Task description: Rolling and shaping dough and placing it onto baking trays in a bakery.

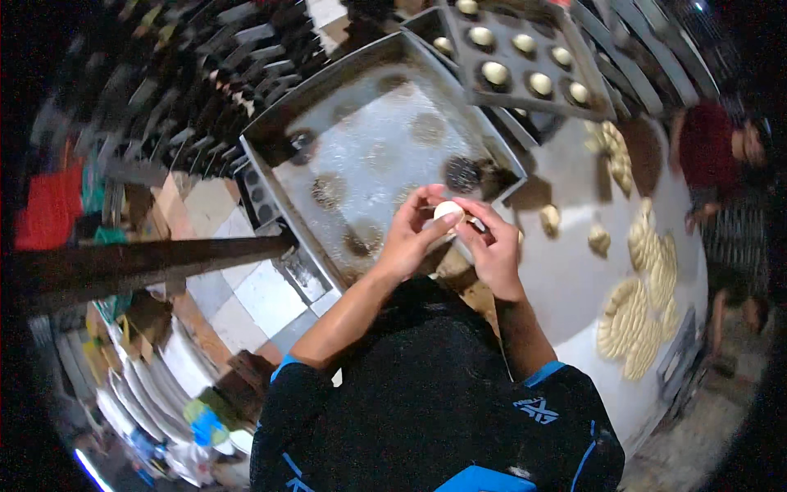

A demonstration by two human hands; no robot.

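Note:
A small, pale dough ball [448,211] is held between my two hands, over the near edge of a big metal baking tray [373,115]. The fingers and thumb of my left hand [410,239] curl round one side of it. My right hand [495,250] closes on the other side, fingertips touching the dough. The tray's bottom is shiny and marked with dark round patches; no dough sits on its visible part. On the pale table to the right lie two loose dough lumps, one nearer [549,220] and one farther right [599,239].
A second tray [510,53] with several dough balls rests at the tray's far right corner. Ridged dough slabs [627,320] and a dough strip [616,160] lie on the table [566,303]. A dark beam [156,264] runs at left. A person in dark red [711,148] is at far right.

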